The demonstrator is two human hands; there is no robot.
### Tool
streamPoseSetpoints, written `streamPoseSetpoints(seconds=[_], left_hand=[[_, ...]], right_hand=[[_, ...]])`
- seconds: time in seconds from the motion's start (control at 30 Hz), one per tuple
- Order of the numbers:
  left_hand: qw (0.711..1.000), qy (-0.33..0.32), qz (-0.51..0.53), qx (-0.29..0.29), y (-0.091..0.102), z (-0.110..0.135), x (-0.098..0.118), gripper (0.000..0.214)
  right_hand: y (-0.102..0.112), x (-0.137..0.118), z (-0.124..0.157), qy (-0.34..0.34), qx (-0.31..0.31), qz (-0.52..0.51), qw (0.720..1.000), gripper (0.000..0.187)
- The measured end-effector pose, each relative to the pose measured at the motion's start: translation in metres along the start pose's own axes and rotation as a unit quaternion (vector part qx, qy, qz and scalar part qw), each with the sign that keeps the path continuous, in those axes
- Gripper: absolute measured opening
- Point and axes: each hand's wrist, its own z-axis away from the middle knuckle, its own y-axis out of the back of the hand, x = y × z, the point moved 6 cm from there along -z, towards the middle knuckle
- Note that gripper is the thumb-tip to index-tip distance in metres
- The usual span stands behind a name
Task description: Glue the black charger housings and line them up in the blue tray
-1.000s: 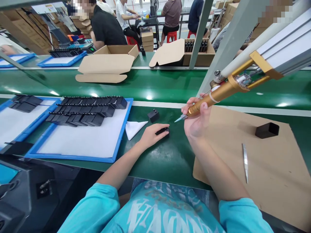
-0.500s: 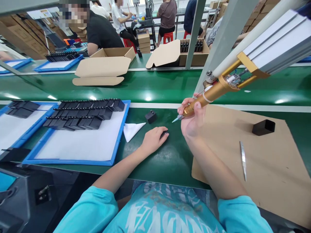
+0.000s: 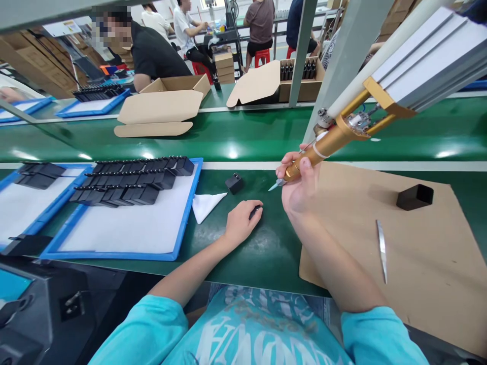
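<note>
My left hand (image 3: 240,221) is closed around a small black part (image 3: 254,211) low over the green bench, with most of it hidden by my fingers. My right hand (image 3: 299,191) grips a gold-coloured dispensing gun (image 3: 327,145) near its lower end. A pale blue tapered nozzle (image 3: 274,186) points down and left from it, above and to the right of my left hand, apart from the part. Beyond my left hand sits a small black block (image 3: 234,183), and a folded white cloth (image 3: 206,206) lies beside it.
At left, a blue-rimmed tray (image 3: 114,256) carries rows of black blocks (image 3: 133,175); another tray stands beside it. On the cardboard sheet (image 3: 342,228) at right lie a hollow black housing (image 3: 414,197) and metal tweezers (image 3: 382,251). A grey post (image 3: 344,66) rises behind. Co-workers sit beyond.
My left hand has turned slightly, and more of the small black part shows. The dispensing gun stays in my right hand, almost still. The view has shifted a little.
</note>
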Motion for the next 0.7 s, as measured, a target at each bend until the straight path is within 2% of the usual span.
streamPoseSetpoints(seconds=[0.17, 0.27, 0.37, 0.47, 0.7], left_hand=[[0.994, -0.061, -0.09, -0.025, -0.001, -0.001, 0.005, 0.022], [0.975, -0.08, -0.197, -0.066, -0.004, 0.001, 0.006, 0.04], [0.96, -0.105, -0.248, -0.083, -0.005, 0.0, 0.006, 0.042], [0.952, -0.118, -0.28, -0.039, 0.002, -0.01, -0.001, 0.043], [0.938, -0.093, -0.323, 0.08, 0.034, -0.045, -0.033, 0.047]], right_hand=[[0.0, 0.0, 0.001, -0.004, -0.002, 0.003, 1.0, 0.029], [0.0, 0.0, 0.001, -0.001, 0.0, -0.011, 1.0, 0.026], [0.0, 0.0, 0.001, 0.001, -0.002, -0.019, 1.0, 0.027], [0.002, 0.001, 0.0, 0.003, 0.001, -0.018, 1.0, 0.029], [0.007, 0.004, -0.007, -0.007, 0.033, -0.021, 0.999, 0.033]])
